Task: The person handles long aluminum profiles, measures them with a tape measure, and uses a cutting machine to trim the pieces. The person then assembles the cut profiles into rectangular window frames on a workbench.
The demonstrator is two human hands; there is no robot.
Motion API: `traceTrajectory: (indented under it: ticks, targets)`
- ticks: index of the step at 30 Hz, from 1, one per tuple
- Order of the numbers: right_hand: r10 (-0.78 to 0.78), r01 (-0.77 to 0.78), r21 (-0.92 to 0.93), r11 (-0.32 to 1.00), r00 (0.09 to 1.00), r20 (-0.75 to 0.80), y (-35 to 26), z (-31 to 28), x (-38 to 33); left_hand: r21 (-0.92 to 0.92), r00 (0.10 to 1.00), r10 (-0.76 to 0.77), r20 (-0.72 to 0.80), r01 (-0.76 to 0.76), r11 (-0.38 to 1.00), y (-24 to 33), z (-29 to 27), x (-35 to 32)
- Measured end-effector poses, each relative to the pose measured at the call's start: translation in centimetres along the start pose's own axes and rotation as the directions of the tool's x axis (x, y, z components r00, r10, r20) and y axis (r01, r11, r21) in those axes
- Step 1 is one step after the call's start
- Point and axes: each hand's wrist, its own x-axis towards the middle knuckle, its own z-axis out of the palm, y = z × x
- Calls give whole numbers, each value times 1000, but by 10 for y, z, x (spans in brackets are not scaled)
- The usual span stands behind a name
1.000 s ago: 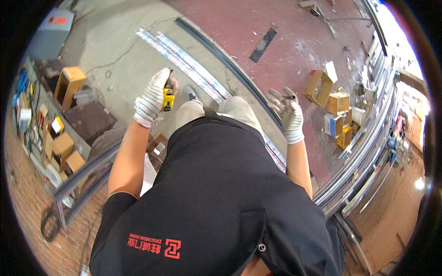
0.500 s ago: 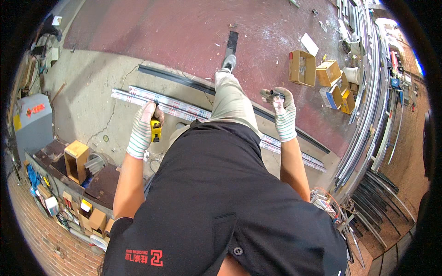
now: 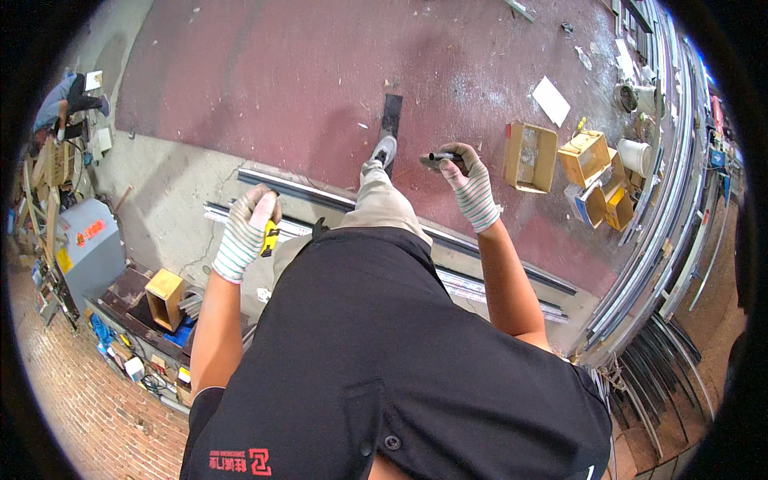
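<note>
My left hand (image 3: 246, 224), in a white striped glove with dark finger ends, is closed round a yellow and black tape measure (image 3: 270, 239). Most of the tape measure's body is hidden by the palm. Out to the right, my right hand (image 3: 468, 178) wears a matching glove and grips a short dark cylindrical object (image 3: 442, 157) between thumb and fingers; its exact kind is unclear. Below both hands, long dark bars (image 3: 300, 190) and printed, film-covered profiles (image 3: 464, 286) lie across the floor, partly hidden by my body and leg.
Cardboard boxes (image 3: 531, 157) and a white bucket (image 3: 634, 157) stand at the right, beside long metal profiles (image 3: 652, 232). A grey cabinet (image 3: 92, 244) and a wooden box (image 3: 164, 299) are at the left. Another person (image 3: 68, 104) bends at the far left. My foot (image 3: 385, 150) is on the red floor.
My view has shifted, with the floor profiles now under me more. My right hand has turned, its dark object pointing left. The other person shows more at the far left.
</note>
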Motion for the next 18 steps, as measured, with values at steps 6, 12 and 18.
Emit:
traceTrajectory:
  ticks: [6,12,18]
  targets:
    - [-151,166,-134,977,982,117,-77,30,65,179,982,129,140,-153,972,92,44,79]
    - [-348,368,-69,927,914,207,-136,61,117,206,939,238,247,-291,934,153,59,132]
    - [-385,401,-49,915,903,189,-154,55,174,271,872,354,339,-451,850,195,51,199]
